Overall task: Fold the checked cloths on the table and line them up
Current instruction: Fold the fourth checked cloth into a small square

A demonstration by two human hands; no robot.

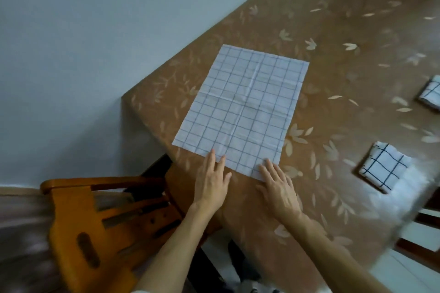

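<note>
Both of my bare forearms reach up from the bottom of the view, and my left hand (212,179) lies flat with straight fingers, its tips just over the near edge of the large white cloth with thin dark grid lines (242,107). My right hand (277,187) is flat too, fingertips resting on the near right corner of that cloth. Neither hand grips anything; both only press.

That cloth lies spread out, unfolded, on the brown table covering printed with pale leaves (333,93), close to the table's left edge, with old crease lines running across and down its middle. To my right, well apart from it, sits a folded white square cloth with a bolder black grid (383,169), and a second folded checked cloth (432,95) shows partly at the right border, farther up.

I judge the step to be the first fold. To do it well I should pinch both near corners, carry them to the far corners, match the edges, and let the existing cross crease guide the fold before smoothing outward. An orange-brown wooden chair (95,233) stands at my left, beside the table.
</note>
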